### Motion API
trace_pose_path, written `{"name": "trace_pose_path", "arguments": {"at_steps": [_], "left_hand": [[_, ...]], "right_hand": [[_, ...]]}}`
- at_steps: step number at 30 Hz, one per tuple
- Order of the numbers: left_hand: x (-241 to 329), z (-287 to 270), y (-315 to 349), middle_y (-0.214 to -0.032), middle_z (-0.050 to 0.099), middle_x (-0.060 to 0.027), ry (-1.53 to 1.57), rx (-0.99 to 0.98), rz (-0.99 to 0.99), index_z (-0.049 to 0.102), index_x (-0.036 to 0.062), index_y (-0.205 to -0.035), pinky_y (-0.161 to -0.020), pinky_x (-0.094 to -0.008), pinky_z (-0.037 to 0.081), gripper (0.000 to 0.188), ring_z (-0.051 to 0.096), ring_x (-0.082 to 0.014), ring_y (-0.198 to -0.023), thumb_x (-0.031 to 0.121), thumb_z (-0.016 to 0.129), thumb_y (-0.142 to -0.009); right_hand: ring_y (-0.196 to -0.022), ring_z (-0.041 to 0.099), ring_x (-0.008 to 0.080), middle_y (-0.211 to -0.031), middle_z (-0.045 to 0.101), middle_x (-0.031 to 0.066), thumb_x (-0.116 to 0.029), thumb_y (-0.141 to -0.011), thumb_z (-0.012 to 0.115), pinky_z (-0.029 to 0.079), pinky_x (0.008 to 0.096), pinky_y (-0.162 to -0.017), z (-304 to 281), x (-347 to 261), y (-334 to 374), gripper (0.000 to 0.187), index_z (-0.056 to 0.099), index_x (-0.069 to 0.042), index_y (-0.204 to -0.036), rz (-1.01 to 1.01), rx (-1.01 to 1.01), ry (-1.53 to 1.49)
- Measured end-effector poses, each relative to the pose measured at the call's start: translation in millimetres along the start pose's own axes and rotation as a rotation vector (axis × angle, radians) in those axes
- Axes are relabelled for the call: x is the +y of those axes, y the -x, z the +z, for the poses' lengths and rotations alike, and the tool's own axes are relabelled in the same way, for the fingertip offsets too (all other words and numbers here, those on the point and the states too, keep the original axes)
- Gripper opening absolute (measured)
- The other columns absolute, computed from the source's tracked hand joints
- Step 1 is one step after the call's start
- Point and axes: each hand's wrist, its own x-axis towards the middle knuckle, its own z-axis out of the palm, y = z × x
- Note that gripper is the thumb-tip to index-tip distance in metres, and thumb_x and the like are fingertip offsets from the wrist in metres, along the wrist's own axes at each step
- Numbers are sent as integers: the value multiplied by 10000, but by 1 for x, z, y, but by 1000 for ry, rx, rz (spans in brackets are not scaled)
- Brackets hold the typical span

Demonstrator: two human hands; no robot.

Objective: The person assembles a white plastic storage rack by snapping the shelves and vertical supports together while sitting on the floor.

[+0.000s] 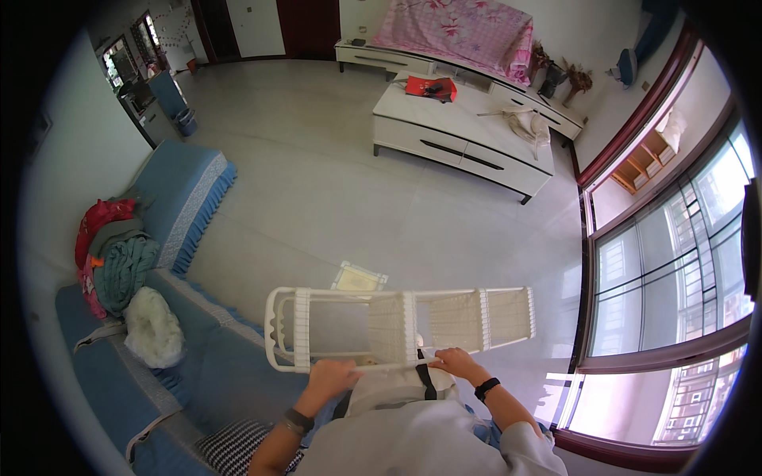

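A white tubular rack (405,317) with several ribbed shelf panels lies on its side across the front of my body. Its long near rail runs level from left to right. My left hand (333,376) is closed round that rail toward its left end. Farther right, my right hand (459,363) is closed on the same rail, beside a dark strap (426,374) that hangs down over my clothes. Just beyond the rack, on the floor, is a flat white-edged piece (359,278) with a pale yellow middle, partly hidden by the rack's far rail.
On the left stands a blue covered sofa (190,317) with folded bedding (127,262) and a clear bag (152,329) on it. A white low table (460,131) stands ahead, before a white cabinet (389,59). Large windows (675,246) line the right side.
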Motion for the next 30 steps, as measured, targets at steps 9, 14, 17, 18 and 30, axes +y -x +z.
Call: {"name": "trace_pose_path", "arguments": {"at_steps": [9,14,17,18,30], "left_hand": [[18,10,-27,-885,617,-222,341,-5,-60,499,20,-1106,-682,-456,475,409,591,-397,-799,292,600,-819],[38,22,-32,-933,603,-246,444,-50,-202,285,16,-1330,-685,-458,479,729,591,-411,-830,339,639,-780],[42,32,-31,-975,565,-230,355,-55,-93,233,41,-1372,-640,-440,488,804,596,-386,-795,347,662,-764],[43,32,-35,-995,537,-218,257,-37,-6,227,63,-1382,-607,-423,496,814,597,-370,-765,336,675,-760],[79,37,-60,-911,475,-191,143,-76,138,416,197,-1326,-611,-445,483,697,567,-381,-714,236,690,-687]], "right_hand": [[-706,607,317,-706,615,114,-403,-844,552,468,423,-596,-38,-52,-22,300,560,-104,-821,-93,59,-42],[-678,610,306,-669,598,108,-356,-829,575,468,415,-563,-46,-75,-15,246,544,-112,-833,-117,83,9],[-656,615,300,-655,594,108,-328,-814,593,471,411,-545,-43,-83,3,227,540,-108,-834,-84,127,3],[-646,618,296,-650,594,107,-315,-807,601,473,406,-537,-43,-85,7,219,540,-107,-835,-85,143,32],[-637,629,300,-691,615,104,-259,-812,582,494,402,-527,-37,-95,57,205,553,-60,-852,101,123,22]]}}
